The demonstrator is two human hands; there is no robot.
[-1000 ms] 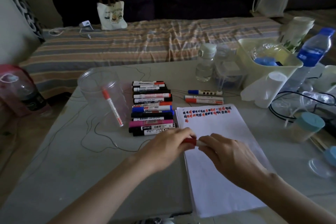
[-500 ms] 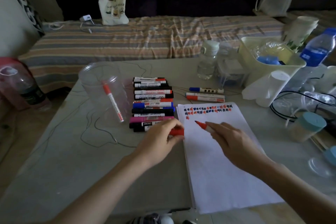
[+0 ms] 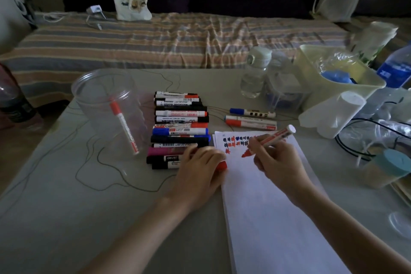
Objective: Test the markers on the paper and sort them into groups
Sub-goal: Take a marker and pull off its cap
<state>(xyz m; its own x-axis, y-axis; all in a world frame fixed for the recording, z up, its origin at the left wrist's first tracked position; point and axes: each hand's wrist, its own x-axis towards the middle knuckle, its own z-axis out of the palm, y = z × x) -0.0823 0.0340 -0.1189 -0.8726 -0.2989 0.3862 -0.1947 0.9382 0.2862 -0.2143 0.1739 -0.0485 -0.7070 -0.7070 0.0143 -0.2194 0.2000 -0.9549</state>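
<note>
Head view, only one. Right hand [image 3: 282, 162], centre-right of frame, fingers curled round an uncapped red marker [image 3: 270, 139] in a writing grip; the tip points down-left at the paper [image 3: 278, 218], at or just above it, contact can't be told. Left hand [image 3: 200, 171], centre, fingers curled over the red cap [image 3: 222, 165] at the sheet's left edge.

Paper runs from centre to lower right, with rows of red, blue and black test marks [image 3: 235, 141] along its top edge.

Untested pile of markers [image 3: 180, 129] sits just above the left hand, stacked parallel. Three markers [image 3: 251, 119] lie apart above the paper. One red marker [image 3: 124, 127] leans in the clear plastic cup [image 3: 104, 104], upper left.

Handling, my read: marker is light and rigid, with a smooth plastic barrel, so somewhat slippery. Best held low on the barrel near the tip for control, as here. The paper stack is thin and will likely slide under the stroke, so the left hand should pin its edge. Recap by pushing straight on.
</note>
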